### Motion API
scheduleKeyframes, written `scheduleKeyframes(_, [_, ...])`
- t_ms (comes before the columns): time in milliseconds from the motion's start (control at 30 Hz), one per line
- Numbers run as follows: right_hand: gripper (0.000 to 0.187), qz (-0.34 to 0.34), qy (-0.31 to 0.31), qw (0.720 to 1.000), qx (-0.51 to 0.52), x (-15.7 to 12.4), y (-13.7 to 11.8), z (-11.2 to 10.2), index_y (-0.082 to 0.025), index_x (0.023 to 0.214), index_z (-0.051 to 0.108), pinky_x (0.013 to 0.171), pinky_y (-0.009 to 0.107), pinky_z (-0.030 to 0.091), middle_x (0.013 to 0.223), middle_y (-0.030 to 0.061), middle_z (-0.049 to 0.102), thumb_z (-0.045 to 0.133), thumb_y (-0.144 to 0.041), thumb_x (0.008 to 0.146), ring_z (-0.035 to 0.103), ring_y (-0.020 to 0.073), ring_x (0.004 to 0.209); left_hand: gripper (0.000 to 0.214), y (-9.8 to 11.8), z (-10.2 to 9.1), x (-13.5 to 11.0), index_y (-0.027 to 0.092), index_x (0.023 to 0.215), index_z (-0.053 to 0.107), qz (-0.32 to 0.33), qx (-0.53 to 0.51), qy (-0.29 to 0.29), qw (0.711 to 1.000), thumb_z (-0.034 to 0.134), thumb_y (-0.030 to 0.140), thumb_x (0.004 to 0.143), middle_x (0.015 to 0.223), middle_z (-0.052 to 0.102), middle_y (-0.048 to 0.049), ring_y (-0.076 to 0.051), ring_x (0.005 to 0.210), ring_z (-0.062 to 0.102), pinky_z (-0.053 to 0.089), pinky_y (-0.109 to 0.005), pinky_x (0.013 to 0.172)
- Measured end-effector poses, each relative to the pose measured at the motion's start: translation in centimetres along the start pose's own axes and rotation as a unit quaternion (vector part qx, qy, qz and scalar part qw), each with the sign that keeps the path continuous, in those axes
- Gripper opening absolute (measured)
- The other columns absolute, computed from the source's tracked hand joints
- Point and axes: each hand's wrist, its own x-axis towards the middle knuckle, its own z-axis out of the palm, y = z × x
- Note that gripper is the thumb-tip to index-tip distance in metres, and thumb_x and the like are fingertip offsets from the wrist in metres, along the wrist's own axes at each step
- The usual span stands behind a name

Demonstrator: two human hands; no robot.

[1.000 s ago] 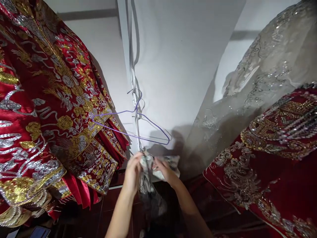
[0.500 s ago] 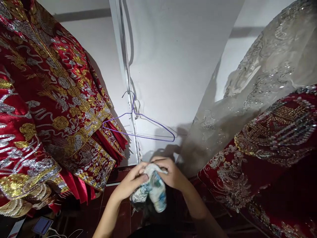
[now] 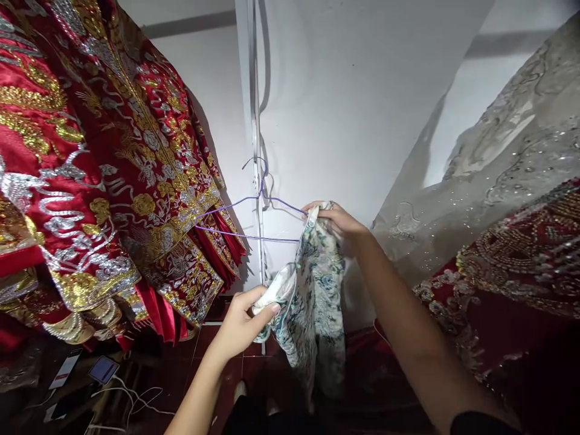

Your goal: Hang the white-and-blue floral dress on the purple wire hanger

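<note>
A white garment (image 3: 324,284) with a green-blue pattern hangs down between my hands; its exact kind I cannot make out. My left hand (image 3: 247,320) pinches the white edge of it, thumb on top, low in the middle. Higher and to the right, my right hand (image 3: 333,219) grips another part of the garment at the right end of a purple hanger (image 3: 244,232). The cloth covers that end of the hanger. The hanger hangs by its hook on a narrow metal upright against the wall.
At left hangs a red jacket (image 3: 154,157) with gold and silver embroidery. A beaded red garment (image 3: 507,302) and a sheer sequined white gown (image 3: 489,163) are at right. Below left lie a phone (image 3: 104,369) and white cables (image 3: 136,399). The metal upright (image 3: 257,133) runs down the wall.
The bunched garment has been opened out and now hangs down. My right hand has risen with it to the hanger's right end; my left hand stays lower. The view has shifted a little left.
</note>
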Motion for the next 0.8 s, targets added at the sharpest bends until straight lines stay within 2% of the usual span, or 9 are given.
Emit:
scheduleKeyframes(67, [0.018,0.034,-0.05,0.998,0.008,1.0,-0.1,1.2,-0.014,0.074,0.072,0.063,0.028,0.047,0.077,0.0077,0.072,0.075,-0.023,0.06,0.065,0.0191,0.072,0.03,0.1,-1.4,0.1,0.018,0.079,0.059,0.0,-0.001,0.012,1.0,0.057,0.044,0.093,0.071,0.048,0.0002,-0.014,0.067,0.044,0.037,-0.025,0.062])
scheduleKeyframes(133, [0.014,0.051,-0.065,0.996,0.022,1.1,0.0,1.6,-0.015,0.066,0.068,0.059,0.027,0.045,0.068,0.0061,0.069,0.074,-0.026,0.06,0.063,0.0183,0.065,0.03,-0.1,-3.4,0.3,0.018,0.081,0.059,0.004,0.044,-0.005,0.999,0.054,0.044,0.095,0.073,0.051,-0.0006,-0.015,0.07,0.047,0.039,-0.025,0.065])
scheduleKeyframes(300, [0.02,0.083,-0.03,0.996,-0.006,0.3,-0.4,1.1,-0.019,0.056,0.062,0.054,0.029,0.047,0.055,0.0028,0.063,0.076,-0.033,0.06,0.063,0.0216,0.059,0.032,-3.3,-9.3,2.0,0.019,0.08,0.059,-0.027,0.202,-0.164,0.965,0.044,0.041,0.098,0.075,0.06,-0.0002,-0.016,0.072,0.053,0.041,-0.027,0.072])
scheduleKeyframes(367, [0.021,0.09,-0.004,0.996,-0.027,0.2,-0.9,1.0,-0.02,0.055,0.06,0.052,0.03,0.047,0.051,0.0011,0.059,0.076,-0.032,0.061,0.061,0.021,0.054,0.031,-5.3,-11.5,3.5,0.019,0.084,0.061,-0.049,0.223,-0.181,0.957,0.043,0.039,0.098,0.08,0.064,-0.0011,-0.018,0.074,0.057,0.043,-0.028,0.073])
scheduleKeyframes(467, [0.026,0.105,0.057,0.992,-0.049,-0.1,-1.6,1.1,-0.021,0.053,0.055,0.047,0.03,0.043,0.043,-0.0022,0.049,0.077,-0.03,0.063,0.052,0.0167,0.042,0.028,-7.5,-14.4,6.4,0.019,0.092,0.062,-0.065,0.261,-0.123,0.955,0.044,0.039,0.096,0.092,0.069,-0.0045,-0.022,0.085,0.062,0.046,-0.031,0.08])
scheduleKeyframes(567, [0.018,0.154,0.055,0.986,-0.023,-0.6,-2.3,1.5,-0.02,0.059,0.06,0.046,0.031,0.045,0.047,0.0001,0.058,0.075,-0.029,0.063,0.056,0.0187,0.043,0.024,-8.1,-16.3,9.3,0.019,0.096,0.059,-0.034,0.302,-0.005,0.953,0.043,0.037,0.096,0.099,0.069,-0.0076,-0.025,0.093,0.064,0.047,-0.035,0.085])
scheduleKeyframes(633, [0.012,0.19,0.039,0.981,0.016,-1.0,-2.8,2.0,-0.019,0.066,0.065,0.051,0.033,0.051,0.055,0.0038,0.067,0.07,-0.03,0.063,0.063,0.0233,0.05,0.021,-7.9,-16.9,11.1,0.02,0.097,0.057,0.014,0.326,0.067,0.943,0.041,0.033,0.096,0.103,0.067,-0.01,-0.026,0.096,0.062,0.046,-0.038,0.088])
scheduleKeyframes(700, [0.016,0.212,0.033,0.975,0.05,-1.4,-3.3,2.4,-0.017,0.072,0.068,0.057,0.036,0.055,0.061,0.0064,0.072,0.065,-0.03,0.063,0.067,0.0269,0.057,0.02,-7.7,-17.1,12.9,0.019,0.098,0.055,0.06,0.336,0.119,0.932,0.038,0.03,0.097,0.107,0.065,-0.0123,-0.027,0.102,0.06,0.046,-0.04,0.092])
scheduleKeyframes(800, [0.023,0.207,0.051,0.975,0.062,-1.7,-3.8,3.1,-0.016,0.08,0.07,0.061,0.039,0.056,0.062,0.0078,0.073,0.061,-0.029,0.064,0.069,0.0286,0.059,0.02,-7.7,-17.1,15.6,0.019,0.098,0.055,0.067,0.321,0.137,0.935,0.037,0.028,0.096,0.11,0.065,-0.0128,-0.027,0.106,0.06,0.046,-0.04,0.095])
